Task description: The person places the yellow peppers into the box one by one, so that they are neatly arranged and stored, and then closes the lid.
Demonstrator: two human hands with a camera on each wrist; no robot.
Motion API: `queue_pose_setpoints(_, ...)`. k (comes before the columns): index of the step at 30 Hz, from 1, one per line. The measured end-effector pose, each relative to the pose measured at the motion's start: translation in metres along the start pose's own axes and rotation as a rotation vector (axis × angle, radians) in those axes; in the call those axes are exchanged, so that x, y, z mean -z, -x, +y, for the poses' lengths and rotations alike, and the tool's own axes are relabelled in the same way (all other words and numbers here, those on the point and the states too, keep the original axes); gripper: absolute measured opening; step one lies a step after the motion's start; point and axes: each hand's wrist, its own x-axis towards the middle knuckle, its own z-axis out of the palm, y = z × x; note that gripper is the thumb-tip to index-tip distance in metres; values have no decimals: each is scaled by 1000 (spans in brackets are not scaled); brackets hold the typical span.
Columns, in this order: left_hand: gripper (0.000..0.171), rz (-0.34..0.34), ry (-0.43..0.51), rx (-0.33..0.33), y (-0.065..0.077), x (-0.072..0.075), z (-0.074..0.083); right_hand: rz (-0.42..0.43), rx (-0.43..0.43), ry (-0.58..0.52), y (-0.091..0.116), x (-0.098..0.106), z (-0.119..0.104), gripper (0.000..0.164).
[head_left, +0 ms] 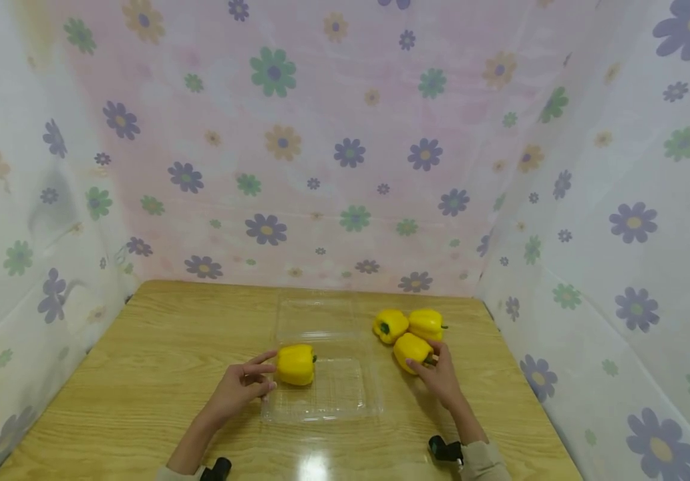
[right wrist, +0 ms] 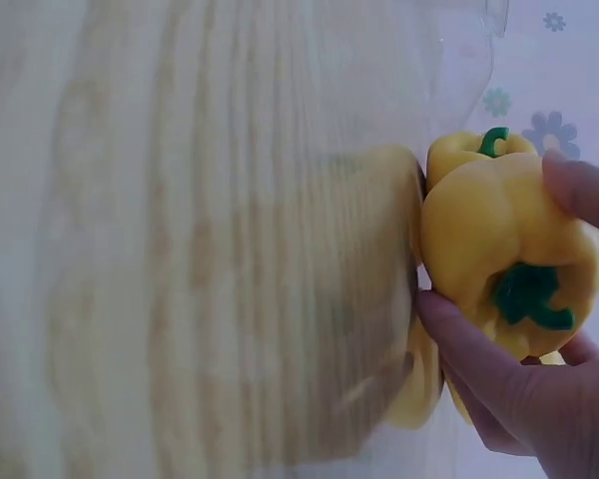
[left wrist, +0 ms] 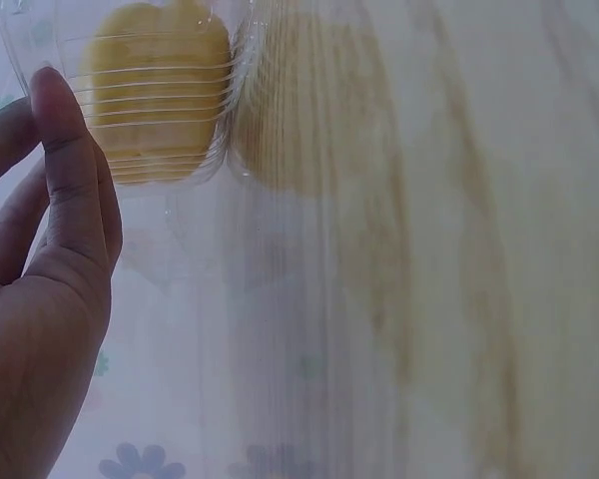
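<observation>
A yellow bell pepper point(head_left: 295, 365) sits in the left part of a clear plastic container point(head_left: 338, 415), whose lid point(head_left: 314, 317) lies folded back behind it. My left hand point(head_left: 242, 387) is at the container's left side, thumb and fingers spread apart beside that pepper. In the left wrist view, the thumb tip comes right up to the clear ribbed wall in front of the pepper point(left wrist: 160, 95). My right hand point(head_left: 441, 381) grips another yellow bell pepper point(head_left: 411, 352) by its sides, thumb and fingers around its stem end. Its green stem point(right wrist: 527, 296) faces the right wrist camera.
Two more yellow bell peppers, one on the left point(head_left: 390, 326) and one on the right point(head_left: 426, 323), lie close behind the gripped one. The wood-grain table point(head_left: 158, 361) is enclosed by flowered cloth point(head_left: 314, 167) at the back and both sides.
</observation>
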Motion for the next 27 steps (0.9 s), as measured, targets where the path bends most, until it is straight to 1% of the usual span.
queue_pose_setpoints(4, 36, 1, 13, 10, -1, 0, -1, 35, -13, -29, 1, 2, 0, 71)
queue_pose_setpoints(11, 39, -5, 35, 19, -1, 1, -2, 74, -3, -58, 4, 6, 4, 69)
queue_pose_setpoints(15, 40, -7, 31, 24, -1, 1, -1, 100, 15, -114, 5, 9, 5, 68)
queue_pose_setpoints(18, 40, -10, 31, 28, -1, 0, -1, 112, 71, -183, 5, 10, 5, 66)
queue_pose_setpoints(22, 39, -11, 31, 30, -1, 0, -1, 111, 177, -265, 7, 10, 5, 64)
queue_pose_setpoints(27, 40, -8, 30, 33, -1, 0, -1, 78, 301, -362, 11, 7, 3, 64)
